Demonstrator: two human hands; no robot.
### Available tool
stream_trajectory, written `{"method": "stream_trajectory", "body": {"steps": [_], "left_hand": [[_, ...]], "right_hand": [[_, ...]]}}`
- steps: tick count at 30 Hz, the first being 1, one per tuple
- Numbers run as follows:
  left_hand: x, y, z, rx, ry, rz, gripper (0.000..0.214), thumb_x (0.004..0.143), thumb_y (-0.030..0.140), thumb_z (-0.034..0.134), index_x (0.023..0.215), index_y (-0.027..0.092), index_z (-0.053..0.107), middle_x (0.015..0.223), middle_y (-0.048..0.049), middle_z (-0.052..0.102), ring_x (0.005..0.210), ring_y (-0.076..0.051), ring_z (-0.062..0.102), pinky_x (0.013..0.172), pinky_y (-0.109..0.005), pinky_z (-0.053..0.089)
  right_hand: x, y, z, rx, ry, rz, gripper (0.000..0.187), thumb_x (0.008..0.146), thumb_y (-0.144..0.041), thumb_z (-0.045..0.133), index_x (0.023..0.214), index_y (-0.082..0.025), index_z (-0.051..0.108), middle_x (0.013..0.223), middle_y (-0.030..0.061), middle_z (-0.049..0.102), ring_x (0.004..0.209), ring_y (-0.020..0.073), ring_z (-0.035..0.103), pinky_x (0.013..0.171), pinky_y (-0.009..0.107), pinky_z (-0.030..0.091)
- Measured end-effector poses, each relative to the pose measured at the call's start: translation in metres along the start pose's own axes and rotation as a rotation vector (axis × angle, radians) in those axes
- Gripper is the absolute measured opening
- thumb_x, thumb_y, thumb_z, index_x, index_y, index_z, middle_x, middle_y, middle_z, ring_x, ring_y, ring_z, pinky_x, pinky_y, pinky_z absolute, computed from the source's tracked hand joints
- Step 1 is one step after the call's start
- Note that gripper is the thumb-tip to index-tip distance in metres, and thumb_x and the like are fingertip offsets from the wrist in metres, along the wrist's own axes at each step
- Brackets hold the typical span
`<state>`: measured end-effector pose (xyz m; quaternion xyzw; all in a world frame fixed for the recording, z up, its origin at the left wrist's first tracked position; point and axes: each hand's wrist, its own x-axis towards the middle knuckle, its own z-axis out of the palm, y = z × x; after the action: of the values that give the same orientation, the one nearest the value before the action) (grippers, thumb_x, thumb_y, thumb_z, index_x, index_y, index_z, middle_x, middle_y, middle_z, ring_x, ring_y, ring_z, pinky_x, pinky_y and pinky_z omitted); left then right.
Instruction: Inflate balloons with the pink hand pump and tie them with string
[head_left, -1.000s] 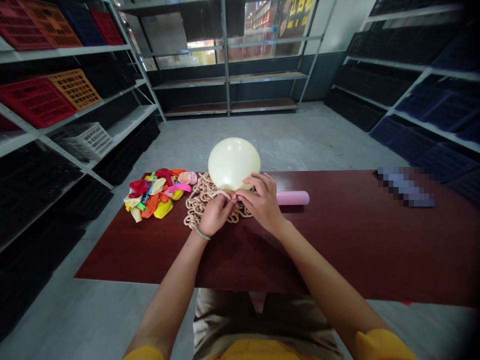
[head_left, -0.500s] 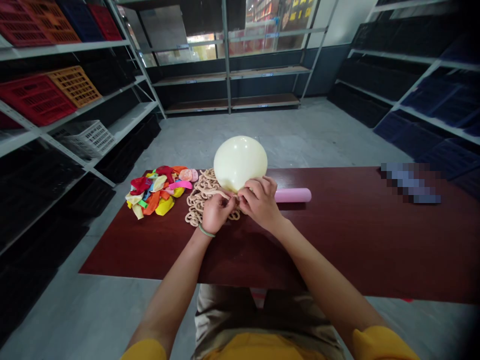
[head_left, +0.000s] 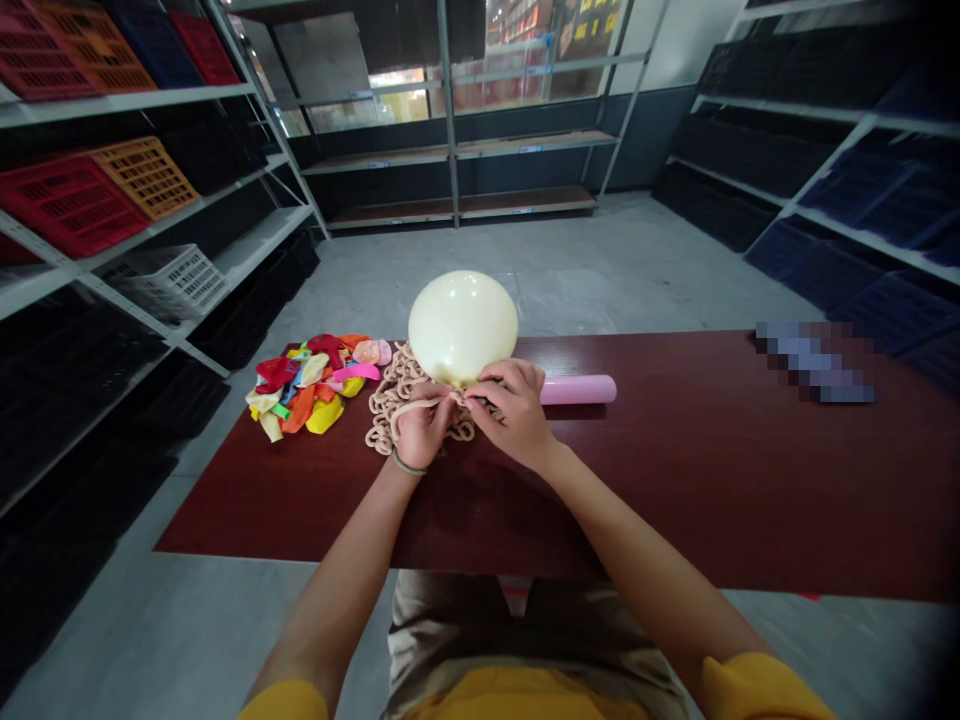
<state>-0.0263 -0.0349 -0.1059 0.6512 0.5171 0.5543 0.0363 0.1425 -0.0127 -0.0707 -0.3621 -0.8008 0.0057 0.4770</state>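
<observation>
Dark red tabletop [head_left: 675,480] in a storeroom lined with steel shelving [head_left: 127,97] forms the work surface. One cream latex balloon [head_left: 463,328], fully rounded, sits near the table's far edge with its neck pointing down.

**Hand state:** the left hand [head_left: 424,425] and the right hand [head_left: 514,415] are together at the balloon's neck, gripping it from either side. The fingers hide the neck, so whether it is tied cannot be determined. A looped tan strand [head_left: 390,425] lies beneath the hands and touches the balloon's underside. One length rises from it across the left hand toward the neck, but any attachment cannot be confirmed.

**Status of materials:** one balloon is inflated. A heap of flat multicoloured balloons [head_left: 296,395] lies uninflated just left of the strand, in red, orange, yellow and pink.

**Surroundings:** a pink cylindrical roll [head_left: 577,390] lies just beyond the right hand. A pixelated object [head_left: 814,362] rests well apart, near the table's right end. A green wristband [head_left: 409,465] circles the left wrist. On the left shelves stand a red plastic crate [head_left: 75,190], an orange plastic crate [head_left: 146,178] and a white plastic basket [head_left: 169,282].
</observation>
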Motion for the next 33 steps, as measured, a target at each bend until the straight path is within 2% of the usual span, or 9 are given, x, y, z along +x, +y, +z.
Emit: {"method": "stream_trajectory", "body": {"steps": [4, 7, 10, 15, 19, 25, 29, 33], "left_hand": [[0.002, -0.001, -0.004, 0.056, -0.026, 0.177, 0.014, 0.092, 0.027, 0.056, 0.096, 0.016, 0.064, 0.082, -0.0048, 0.068, 0.07, -0.015, 0.066, 0.067, -0.028, 0.054], [0.002, -0.002, -0.006, 0.105, -0.025, 0.236, 0.017, 0.093, 0.03, 0.055, 0.095, 0.016, 0.065, 0.084, -0.0056, 0.069, 0.076, -0.016, 0.067, 0.069, -0.028, 0.055], [0.001, -0.004, -0.006, 0.141, -0.032, 0.219, 0.022, 0.093, 0.035, 0.055, 0.093, 0.016, 0.065, 0.082, -0.0055, 0.069, 0.074, -0.016, 0.068, 0.067, -0.027, 0.056], [0.0, -0.007, -0.006, 0.13, -0.07, 0.2, 0.021, 0.092, 0.035, 0.057, 0.093, 0.016, 0.066, 0.081, -0.0053, 0.07, 0.073, -0.015, 0.069, 0.065, -0.025, 0.056], [0.001, -0.007, -0.006, 0.065, -0.099, 0.2, 0.016, 0.09, 0.031, 0.061, 0.093, 0.016, 0.065, 0.081, -0.0045, 0.071, 0.073, -0.015, 0.07, 0.065, -0.025, 0.056], [0.002, -0.008, -0.006, 0.005, -0.139, 0.176, 0.016, 0.092, 0.029, 0.058, 0.099, 0.018, 0.067, 0.086, -0.0048, 0.072, 0.077, -0.015, 0.07, 0.068, -0.026, 0.057], [0.003, -0.008, -0.005, -0.015, -0.141, 0.167, 0.016, 0.092, 0.027, 0.058, 0.1, 0.018, 0.068, 0.09, -0.0057, 0.073, 0.08, -0.016, 0.07, 0.069, -0.027, 0.057], [0.003, -0.006, -0.004, -0.04, -0.112, 0.105, 0.015, 0.091, 0.027, 0.059, 0.098, 0.018, 0.068, 0.087, -0.0044, 0.072, 0.073, -0.014, 0.069, 0.067, -0.026, 0.056]], "right_hand": [[0.007, 0.002, -0.01, 0.019, -0.04, 0.056, 0.018, 0.094, -0.034, 0.055, 0.086, -0.026, 0.069, 0.097, 0.0022, 0.063, 0.103, 0.0196, 0.049, 0.092, 0.037, 0.032], [0.01, 0.005, -0.013, 0.034, -0.109, 0.03, 0.016, 0.092, -0.038, 0.058, 0.089, -0.029, 0.071, 0.101, 0.0017, 0.062, 0.105, 0.0202, 0.047, 0.092, 0.037, 0.031], [0.01, 0.008, -0.013, 0.047, -0.169, 0.004, 0.015, 0.091, -0.039, 0.059, 0.093, -0.031, 0.072, 0.104, 0.0009, 0.062, 0.107, 0.0205, 0.045, 0.092, 0.038, 0.029], [0.009, 0.011, -0.012, 0.07, -0.19, -0.038, 0.016, 0.092, -0.037, 0.058, 0.091, -0.032, 0.073, 0.1, -0.0005, 0.065, 0.106, 0.0196, 0.046, 0.092, 0.038, 0.026], [0.01, 0.012, -0.011, 0.084, -0.204, -0.014, 0.013, 0.088, -0.039, 0.064, 0.085, -0.029, 0.071, 0.096, -0.0008, 0.066, 0.104, 0.0195, 0.048, 0.091, 0.038, 0.026], [0.012, 0.009, -0.016, 0.1, -0.211, 0.03, 0.016, 0.089, -0.036, 0.063, 0.079, -0.025, 0.068, 0.092, -0.0007, 0.066, 0.1, 0.0187, 0.051, 0.089, 0.037, 0.026], [0.013, 0.008, -0.018, 0.103, -0.2, 0.055, 0.015, 0.09, -0.033, 0.061, 0.08, -0.024, 0.065, 0.093, 0.0004, 0.065, 0.1, 0.0188, 0.052, 0.09, 0.037, 0.028], [0.013, 0.01, -0.019, 0.041, -0.178, 0.064, 0.015, 0.092, -0.034, 0.056, 0.084, -0.023, 0.063, 0.096, 0.0024, 0.064, 0.101, 0.0199, 0.051, 0.091, 0.037, 0.029]]}}
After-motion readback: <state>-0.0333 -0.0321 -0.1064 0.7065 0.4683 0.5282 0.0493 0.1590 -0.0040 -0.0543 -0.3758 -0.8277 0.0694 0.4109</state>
